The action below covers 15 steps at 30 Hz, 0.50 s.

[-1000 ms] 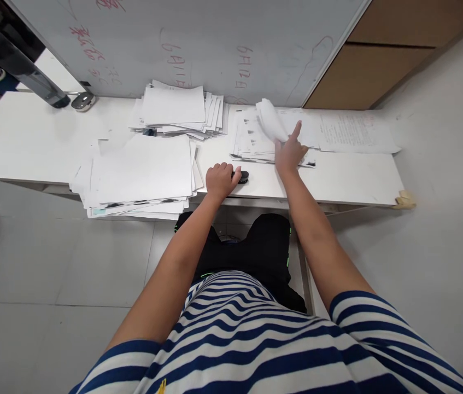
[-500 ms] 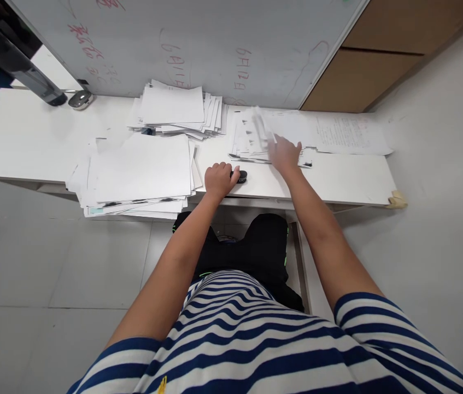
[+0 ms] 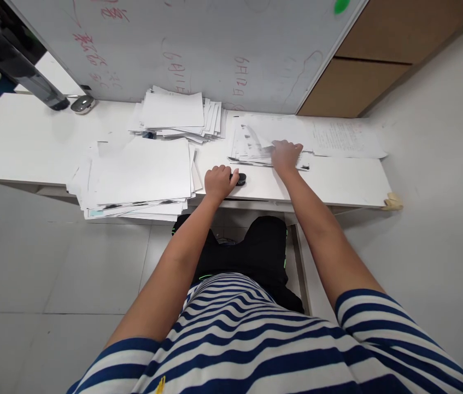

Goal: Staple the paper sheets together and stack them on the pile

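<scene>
Step looked like leafing through the paper stack [image 3: 240,145] on the bench [image 3: 341,183]. Right hand [image 3: 286,156] lay at its right side by a curled sheet [image 3: 259,137]; couldn't tell if fingers pinched. Left hand [image 3: 218,181] was closed over a black object [image 3: 240,179]. Next probably called for a one-sheet pinch.

Two handwritten red dates can be read on the whiteboard [image 3: 210,38] along the back edge of the desk [image 3: 338,180]: "6月11日" [image 3: 175,70] (its foot runs down to the paper stack [image 3: 174,109]) and, farther right, "6月12日" [image 3: 240,74]. More red characters [image 3: 87,49], above the back edge's left part, are too sketchy to read surely. Toward the desk's back right corner, a printed sheet [image 3: 338,139] bears lines too small to make out.
</scene>
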Motion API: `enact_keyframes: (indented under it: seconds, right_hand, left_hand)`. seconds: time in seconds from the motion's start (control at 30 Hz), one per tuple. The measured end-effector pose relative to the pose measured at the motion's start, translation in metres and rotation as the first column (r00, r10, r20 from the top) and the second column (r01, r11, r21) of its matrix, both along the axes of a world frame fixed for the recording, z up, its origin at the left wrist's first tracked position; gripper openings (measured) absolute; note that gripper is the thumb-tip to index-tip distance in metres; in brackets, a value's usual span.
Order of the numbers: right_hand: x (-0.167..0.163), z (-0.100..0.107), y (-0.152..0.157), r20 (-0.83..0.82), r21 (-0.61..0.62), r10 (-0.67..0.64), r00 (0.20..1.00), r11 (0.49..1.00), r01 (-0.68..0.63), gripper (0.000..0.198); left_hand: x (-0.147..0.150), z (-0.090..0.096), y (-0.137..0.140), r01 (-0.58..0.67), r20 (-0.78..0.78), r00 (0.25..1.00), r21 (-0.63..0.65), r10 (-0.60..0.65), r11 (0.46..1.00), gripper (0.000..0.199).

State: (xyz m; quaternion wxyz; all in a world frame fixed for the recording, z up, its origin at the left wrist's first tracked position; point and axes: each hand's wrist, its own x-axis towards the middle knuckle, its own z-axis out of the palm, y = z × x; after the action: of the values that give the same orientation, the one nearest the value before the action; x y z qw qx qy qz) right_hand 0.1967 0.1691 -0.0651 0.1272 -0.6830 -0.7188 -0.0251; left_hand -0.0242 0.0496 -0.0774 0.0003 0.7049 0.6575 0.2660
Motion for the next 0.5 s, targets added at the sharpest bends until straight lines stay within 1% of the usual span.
enact_keyframes:
  seconds: [0.07,0.17,0.27,0.4,0.5]
  right_hand:
    - [0.003,0.005,0.002,-0.015,-0.002,-0.005,1.000,1.000,0.005,0.040]
    - [0.008,0.013,0.004,-0.108,-0.001,-0.047,0.993,0.999,0.047,0.037]
    - [0.014,0.022,0.002,-0.239,0.048,-0.072,0.968,0.995,0.086,0.046]
    - [0.019,0.039,-0.011,-0.434,0.157,-0.018,0.901,0.983,0.096,0.056]
    - [0.017,0.055,-0.030,-0.577,0.211,0.052,0.815,0.974,0.087,0.058]
  left_hand:
    - [0.000,0.000,0.000,-0.001,-0.004,1.000,-0.001,0.001,1.000,0.042]
    - [0.000,0.000,0.000,0.001,0.014,1.000,-0.007,-0.001,1.000,0.042]
    - [0.000,-0.001,0.000,0.006,0.041,0.999,-0.001,-0.006,1.000,0.041]
    - [-0.001,-0.001,0.000,0.003,0.025,1.000,0.018,-0.003,1.000,0.042]
    - [-0.001,-0.001,0.001,-0.007,0.001,1.000,0.031,0.007,1.000,0.042]
